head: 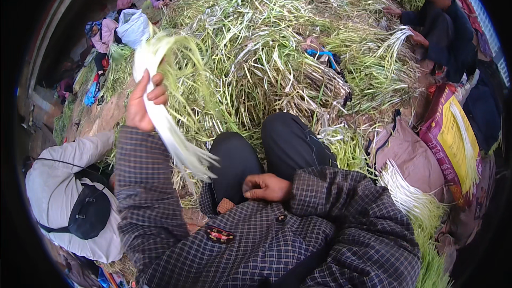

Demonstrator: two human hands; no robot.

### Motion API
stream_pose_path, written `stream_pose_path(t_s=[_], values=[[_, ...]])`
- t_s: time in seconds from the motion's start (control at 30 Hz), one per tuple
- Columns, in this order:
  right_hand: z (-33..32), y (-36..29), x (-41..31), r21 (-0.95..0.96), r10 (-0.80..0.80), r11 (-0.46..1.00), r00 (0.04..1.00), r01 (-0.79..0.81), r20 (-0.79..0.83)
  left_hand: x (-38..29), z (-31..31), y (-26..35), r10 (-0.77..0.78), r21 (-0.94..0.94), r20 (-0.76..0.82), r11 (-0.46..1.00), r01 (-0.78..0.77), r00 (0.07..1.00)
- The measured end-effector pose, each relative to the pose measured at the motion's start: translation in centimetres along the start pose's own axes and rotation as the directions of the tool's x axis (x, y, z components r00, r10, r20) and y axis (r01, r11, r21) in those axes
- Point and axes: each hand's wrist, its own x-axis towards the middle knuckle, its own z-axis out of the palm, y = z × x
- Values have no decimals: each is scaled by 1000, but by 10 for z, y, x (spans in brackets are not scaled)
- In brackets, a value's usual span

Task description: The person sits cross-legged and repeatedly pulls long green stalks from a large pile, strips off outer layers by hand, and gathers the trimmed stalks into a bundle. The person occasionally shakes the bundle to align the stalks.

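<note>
My left hand [146, 102] is raised and wrapped around a bunch of long white-and-green vegetable stalks [162, 118], which look like blanched chives or garlic shoots. The white ends hang down to the lower right, blurred, while the pale green leaves arch over on the upper side. Low in front of my knees, my right hand [268, 187] has its fingers curled, with nothing visible in them. A big heap of loose green and whitish stalks [264, 60] spreads before my knees. Cleaned bunches of white-ended stalks [408, 196] lie at my right side.
To my left crouches a person in a light jacket [76, 160] with a black waist bag. A person in dark clothes [440, 28] holds stalks at the far right. More people sit at upper left. A brown sack [408, 156] and a yellow-purple printed bag [452, 140] stand at right.
</note>
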Motion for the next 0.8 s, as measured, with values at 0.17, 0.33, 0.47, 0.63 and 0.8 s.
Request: stream_pose_path(t_s=[0.17,0.33,0.47,0.63,0.8], values=[[-25,-45,20,15,-243,970,970,244,-20,-33,39,-15,-268,660,-37,717,225,963],[-40,-46,9,593,-394,687,901,420,-181,-75,26,-91,-750,623,-223,383,683,623],[-71,-3,-24,677,-275,387,779,626,-563,-116,-16,-109,-802,399,-312,377,836,510],[-113,45,-66,680,236,382,645,626,-726,-155,-47,-117,-787,468,-461,176,866,410],[-147,56,-86,581,341,611,484,538,-806,-164,-52,-114,-773,487,-477,163,858,418]])
